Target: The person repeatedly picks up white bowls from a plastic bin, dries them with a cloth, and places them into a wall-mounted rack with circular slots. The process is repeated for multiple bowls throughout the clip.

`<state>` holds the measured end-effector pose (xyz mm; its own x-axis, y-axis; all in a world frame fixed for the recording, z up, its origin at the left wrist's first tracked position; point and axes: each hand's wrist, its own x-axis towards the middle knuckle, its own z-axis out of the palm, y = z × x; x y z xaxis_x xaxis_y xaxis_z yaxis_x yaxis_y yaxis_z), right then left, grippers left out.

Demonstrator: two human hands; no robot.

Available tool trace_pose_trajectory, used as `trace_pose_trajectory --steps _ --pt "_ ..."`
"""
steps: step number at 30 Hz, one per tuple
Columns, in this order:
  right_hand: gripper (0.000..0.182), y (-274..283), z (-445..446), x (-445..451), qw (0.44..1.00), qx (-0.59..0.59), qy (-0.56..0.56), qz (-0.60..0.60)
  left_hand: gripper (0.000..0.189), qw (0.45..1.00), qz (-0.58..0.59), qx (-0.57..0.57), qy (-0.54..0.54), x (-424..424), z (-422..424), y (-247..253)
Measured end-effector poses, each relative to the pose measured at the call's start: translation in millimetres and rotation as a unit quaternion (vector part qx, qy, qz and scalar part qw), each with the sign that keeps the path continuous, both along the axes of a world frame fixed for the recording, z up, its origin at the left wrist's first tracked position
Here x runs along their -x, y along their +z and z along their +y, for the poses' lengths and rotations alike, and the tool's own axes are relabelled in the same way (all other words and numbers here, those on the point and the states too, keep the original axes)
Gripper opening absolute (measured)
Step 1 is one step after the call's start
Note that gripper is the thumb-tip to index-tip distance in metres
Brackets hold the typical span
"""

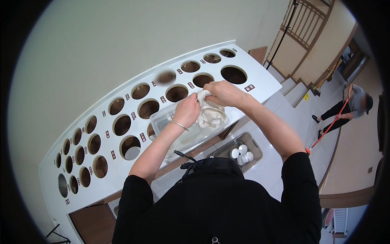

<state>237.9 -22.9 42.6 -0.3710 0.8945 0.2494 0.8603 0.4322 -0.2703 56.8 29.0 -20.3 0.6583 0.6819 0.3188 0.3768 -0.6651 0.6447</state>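
A crumpled off-white cloth (211,116) hangs between my two hands, over a clear plastic tub (189,138) near the front edge of a white counter (179,73). My left hand (186,110), with a bangle at the wrist, grips the cloth's upper left part. On its upper right, the fingers of my right hand (224,93) are closed around the bunched fabric. The cloth's lower folds lie in or just above the tub; which of these I cannot tell. Round holes with small written labels surround the tub's far side.
Below the counter's front edge, a grey plastic bin (256,151) on the floor holds several round white-topped containers (242,149). To the right, a person (355,105) holds a red pole (330,125) near steps (291,88). A black stand (281,38) rises behind the counter's right end.
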Motion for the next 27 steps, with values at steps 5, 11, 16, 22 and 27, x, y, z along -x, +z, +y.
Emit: trace_pose_trajectory --steps 5,11,16,22,27 --pt "0.019 -21 -9 2 0.980 -0.052 -0.119 0.149 0.022 0.995 -0.086 -0.033 0.023 1 -4 12" --pt "0.020 -59 -20 35 0.876 -0.079 -0.261 0.398 0.023 0.986 -0.142 -0.061 0.062 3 -5 6" --pt "0.024 -105 -14 56 0.731 -0.043 -0.302 0.610 0.026 0.982 -0.159 -0.025 0.096 2 -7 -3" --pt "0.018 -71 -20 29 0.938 -0.113 -0.220 0.244 0.028 0.992 -0.010 -0.120 0.047 20 14 -21" --pt "0.022 -52 -11 23 0.986 -0.118 -0.083 -0.089 0.023 0.978 0.182 -0.097 -0.038 10 13 1"
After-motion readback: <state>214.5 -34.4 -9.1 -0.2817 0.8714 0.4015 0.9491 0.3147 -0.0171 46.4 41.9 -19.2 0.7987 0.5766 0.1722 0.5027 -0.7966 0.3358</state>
